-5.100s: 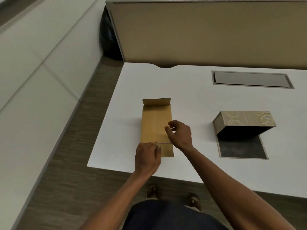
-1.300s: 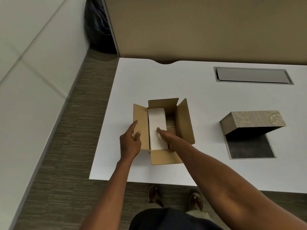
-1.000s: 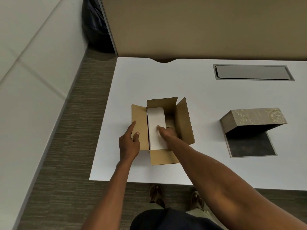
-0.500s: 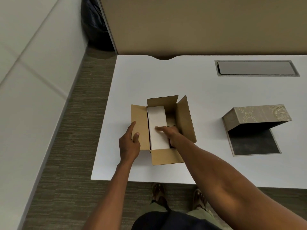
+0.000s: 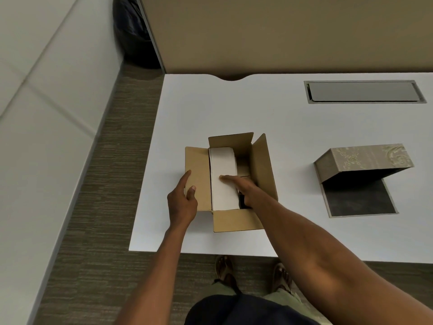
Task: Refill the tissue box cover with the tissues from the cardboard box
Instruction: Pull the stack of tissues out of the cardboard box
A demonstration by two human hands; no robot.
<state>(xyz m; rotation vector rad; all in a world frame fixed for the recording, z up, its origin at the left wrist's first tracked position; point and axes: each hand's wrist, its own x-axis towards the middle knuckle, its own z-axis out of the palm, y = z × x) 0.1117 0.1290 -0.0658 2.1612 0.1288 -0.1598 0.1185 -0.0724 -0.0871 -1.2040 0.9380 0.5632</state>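
A brown cardboard box stands with its flaps open near the front left of the white table. A white stack of tissues stands along its left inner side. My left hand holds the box's left flap, thumb on top. My right hand reaches into the box, its thumb lying on the tissues and its other fingers down beside the stack, partly hidden. The beige patterned tissue box cover sits to the right, lifted open on its hinge above its dark base.
A grey cable hatch is set into the white table at the back right. A tan partition rises behind the table. The table's left and front edges drop to carpet, where my feet show.
Five seconds ago the cardboard box was closed, both hands at its flaps. Now it is open. Over the last second my right hand has sunk slightly deeper beside the tissues; my left hand has stayed.
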